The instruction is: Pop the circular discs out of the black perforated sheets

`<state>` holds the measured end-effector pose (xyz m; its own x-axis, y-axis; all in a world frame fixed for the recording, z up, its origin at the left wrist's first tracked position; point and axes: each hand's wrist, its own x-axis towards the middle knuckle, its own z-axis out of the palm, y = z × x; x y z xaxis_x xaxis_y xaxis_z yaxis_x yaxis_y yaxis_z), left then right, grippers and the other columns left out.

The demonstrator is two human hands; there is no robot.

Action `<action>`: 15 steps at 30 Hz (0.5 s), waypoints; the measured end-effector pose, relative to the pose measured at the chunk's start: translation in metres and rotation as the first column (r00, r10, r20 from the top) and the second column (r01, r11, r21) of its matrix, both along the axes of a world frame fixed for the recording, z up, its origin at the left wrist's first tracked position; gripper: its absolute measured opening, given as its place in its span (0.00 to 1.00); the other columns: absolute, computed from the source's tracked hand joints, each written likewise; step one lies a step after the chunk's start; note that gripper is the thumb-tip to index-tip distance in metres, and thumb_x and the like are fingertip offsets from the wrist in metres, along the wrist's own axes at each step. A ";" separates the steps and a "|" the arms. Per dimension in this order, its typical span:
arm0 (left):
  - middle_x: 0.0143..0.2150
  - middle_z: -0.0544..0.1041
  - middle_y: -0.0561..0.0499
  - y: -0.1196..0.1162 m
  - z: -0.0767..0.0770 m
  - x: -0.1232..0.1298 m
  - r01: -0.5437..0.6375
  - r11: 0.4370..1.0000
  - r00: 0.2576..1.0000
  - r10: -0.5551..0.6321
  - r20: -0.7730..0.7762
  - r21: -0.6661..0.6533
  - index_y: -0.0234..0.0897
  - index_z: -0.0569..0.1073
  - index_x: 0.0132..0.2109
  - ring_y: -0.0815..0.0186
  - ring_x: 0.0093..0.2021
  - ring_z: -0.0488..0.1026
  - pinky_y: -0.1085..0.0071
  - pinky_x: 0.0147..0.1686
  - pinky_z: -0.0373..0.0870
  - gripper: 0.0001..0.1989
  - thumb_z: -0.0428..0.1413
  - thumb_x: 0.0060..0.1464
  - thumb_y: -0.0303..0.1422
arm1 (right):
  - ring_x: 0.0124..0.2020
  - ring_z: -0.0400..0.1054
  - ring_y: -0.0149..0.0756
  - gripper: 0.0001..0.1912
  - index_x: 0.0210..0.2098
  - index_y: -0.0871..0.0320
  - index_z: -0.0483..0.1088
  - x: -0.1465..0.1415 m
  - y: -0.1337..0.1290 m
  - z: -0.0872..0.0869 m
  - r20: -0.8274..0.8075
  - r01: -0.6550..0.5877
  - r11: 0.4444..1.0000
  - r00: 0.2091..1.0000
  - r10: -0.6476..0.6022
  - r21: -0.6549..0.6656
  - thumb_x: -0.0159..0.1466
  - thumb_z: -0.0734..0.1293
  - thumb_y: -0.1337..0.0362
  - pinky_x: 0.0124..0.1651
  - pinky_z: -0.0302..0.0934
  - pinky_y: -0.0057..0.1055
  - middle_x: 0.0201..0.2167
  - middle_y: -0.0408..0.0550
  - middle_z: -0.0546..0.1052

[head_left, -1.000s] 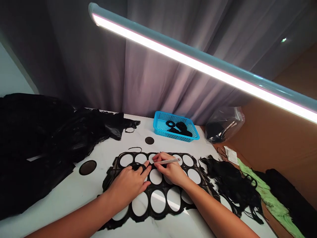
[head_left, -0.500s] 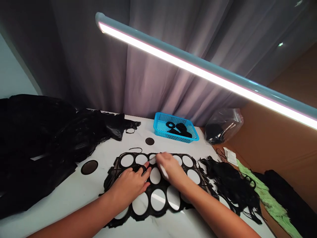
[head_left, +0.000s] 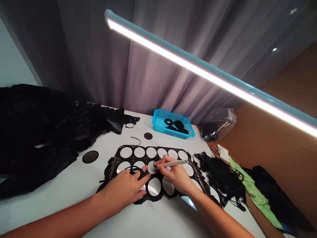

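Observation:
A black sheet (head_left: 161,178) with rows of large round holes lies on the white table, which shows through the holes. My left hand (head_left: 126,185) rests on its left part with the fingers spread. Thin black loops (head_left: 133,170) lie about those fingers; whether they are hooked on them I cannot tell. My right hand (head_left: 177,173) is closed on a slim, pale, pen-shaped tool (head_left: 175,163). The tool slants down to the left, its tip at the edge of a hole in the middle row, just right of my left fingers.
A blue basket (head_left: 173,132) holding black pieces stands behind. Black material (head_left: 49,138) is heaped at left, black scraps (head_left: 220,178) at right. Two dark discs, one the larger disc (head_left: 90,156), lie on the table (head_left: 74,205). A lamp (head_left: 198,66) crosses overhead.
My right hand has come down from the back row to the middle row, and its pale tool now shows clearly. My left hand stays on the sheet. The whole view has shifted slightly.

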<state>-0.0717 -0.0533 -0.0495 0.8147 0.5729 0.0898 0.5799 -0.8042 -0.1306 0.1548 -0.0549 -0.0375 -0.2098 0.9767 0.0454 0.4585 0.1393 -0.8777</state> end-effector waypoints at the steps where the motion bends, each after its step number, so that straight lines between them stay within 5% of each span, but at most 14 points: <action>1: 0.60 0.74 0.42 -0.003 -0.002 -0.001 0.006 1.000 1.000 -0.006 -0.010 0.007 0.43 0.68 0.63 0.58 0.31 0.79 0.62 0.30 0.73 0.26 0.60 0.59 0.41 | 0.38 0.71 0.36 0.08 0.29 0.55 0.64 -0.005 -0.005 -0.002 -0.013 -0.013 1.000 1.000 0.013 -0.017 0.65 0.64 0.63 0.40 0.61 0.30 0.37 0.45 0.79; 15: 0.61 0.73 0.41 -0.009 -0.011 -0.008 0.036 0.999 0.998 -0.036 0.054 0.008 0.42 0.67 0.64 0.60 0.37 0.78 0.64 0.33 0.70 0.26 0.59 0.60 0.38 | 0.35 0.68 0.34 0.08 0.30 0.56 0.66 -0.009 -0.014 -0.020 0.059 -0.045 0.998 0.997 0.042 0.052 0.66 0.64 0.68 0.37 0.59 0.28 0.33 0.43 0.76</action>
